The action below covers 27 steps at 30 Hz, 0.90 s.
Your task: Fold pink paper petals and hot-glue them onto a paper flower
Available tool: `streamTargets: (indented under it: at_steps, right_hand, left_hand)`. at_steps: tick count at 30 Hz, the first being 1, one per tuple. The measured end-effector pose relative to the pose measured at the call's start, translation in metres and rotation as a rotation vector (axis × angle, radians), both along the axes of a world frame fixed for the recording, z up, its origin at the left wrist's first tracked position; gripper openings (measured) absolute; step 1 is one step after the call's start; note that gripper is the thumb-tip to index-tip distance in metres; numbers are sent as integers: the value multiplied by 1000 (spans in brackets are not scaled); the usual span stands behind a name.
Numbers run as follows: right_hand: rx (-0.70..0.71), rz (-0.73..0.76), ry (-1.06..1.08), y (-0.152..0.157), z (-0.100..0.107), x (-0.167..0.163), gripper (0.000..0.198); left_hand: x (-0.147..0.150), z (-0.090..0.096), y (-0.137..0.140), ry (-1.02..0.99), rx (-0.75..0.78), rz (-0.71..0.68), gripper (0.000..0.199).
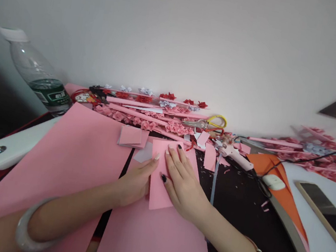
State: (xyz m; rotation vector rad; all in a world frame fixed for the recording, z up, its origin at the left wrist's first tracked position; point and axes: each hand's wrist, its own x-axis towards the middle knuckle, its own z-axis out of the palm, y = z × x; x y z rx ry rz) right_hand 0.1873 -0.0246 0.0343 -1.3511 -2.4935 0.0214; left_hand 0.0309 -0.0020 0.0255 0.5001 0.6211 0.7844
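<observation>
A narrow pink paper strip [157, 183], seemingly folded, lies over a large pink sheet [154, 241] in front of me. My left hand [136, 182] grips the strip's left edge, thumb on top and the other fingers mostly hidden beneath it. My right hand [183, 182] rests flat on the strip's right side, its fingers stretched out and slightly apart. Just beyond my left hand are a grey paper piece [144, 152] and a small stack of pink paper squares [131, 136].
Another large pink sheet [64, 170] spreads to the left, near a white device [12, 145] and a water bottle [46, 75]. Paper flowers [144, 119], yellow-handled scissors [201, 124] and a glue gun [235, 154] lie at the back. A phone [325, 210] is at right.
</observation>
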Motion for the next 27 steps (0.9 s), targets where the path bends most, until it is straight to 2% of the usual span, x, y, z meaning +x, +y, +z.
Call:
streamTargets:
  at_steps: [27]
  right_hand:
    - [28, -30, 43, -2, -3, -5, 50]
  left_hand:
    - [2, 7, -5, 20, -30, -20, 38]
